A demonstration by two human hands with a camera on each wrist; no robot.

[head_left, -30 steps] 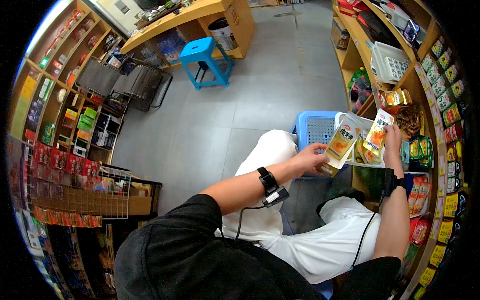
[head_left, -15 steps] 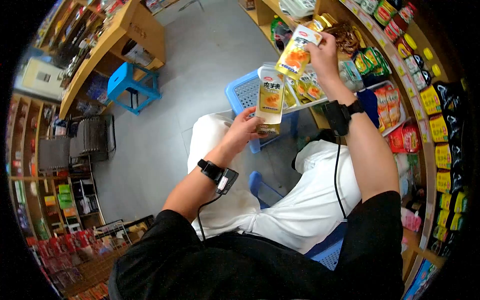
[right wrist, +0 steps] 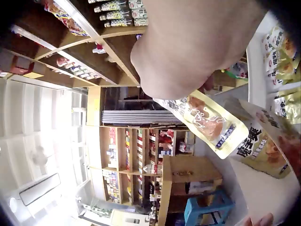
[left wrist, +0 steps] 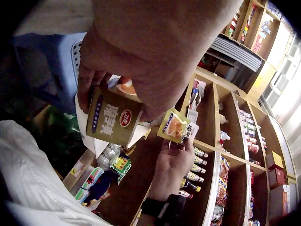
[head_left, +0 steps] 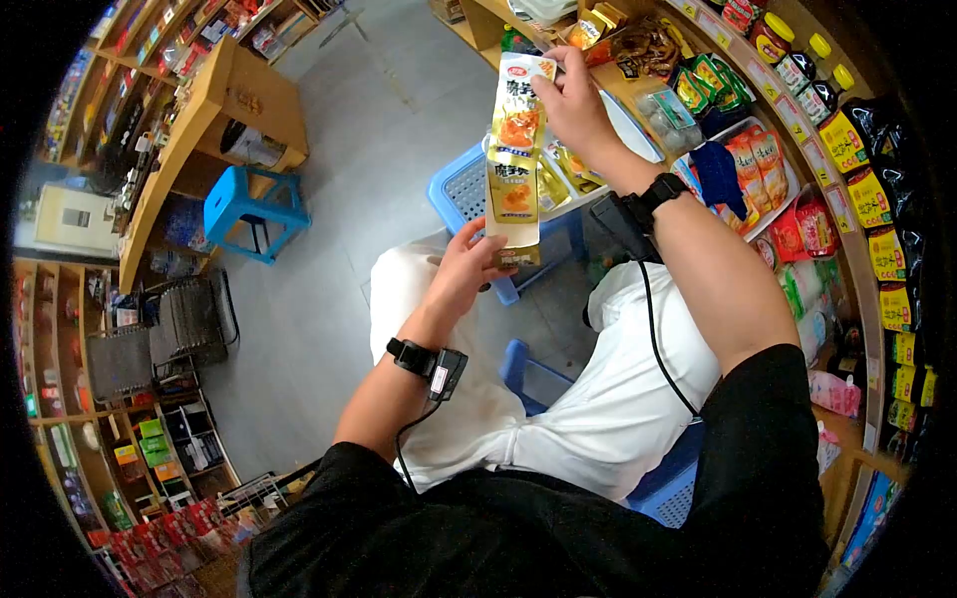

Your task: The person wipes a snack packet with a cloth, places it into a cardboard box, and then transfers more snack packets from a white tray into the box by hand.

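Observation:
My left hand (head_left: 467,267) grips the lower part of a gold and white snack carton (head_left: 515,199). Its printed panel stands up toward my right hand, and its gold end (left wrist: 113,118) shows in the left wrist view. Between thumb and fingers, my right hand (head_left: 578,108) pinches the top of a yellow and white snack packet (head_left: 519,110). In the head view the packet's lower edge overlaps the top of the carton's panel. From the right wrist, the packet (right wrist: 214,125) hangs tilted beside the carton (right wrist: 268,150).
A white tray (head_left: 598,194) of similar packets (right wrist: 282,59) sits by a blue plastic stool (head_left: 454,189). To the right run shelves with bagged snacks (head_left: 763,164), jars and yellow packs (head_left: 887,254). Another blue stool (head_left: 257,214) stands on the grey floor, near a wooden counter (head_left: 224,110).
My right hand has carried the packet leftward, from beside the carton to in line with the carton's upright panel. The left hand keeps its grip on the carton. The head view has turned right.

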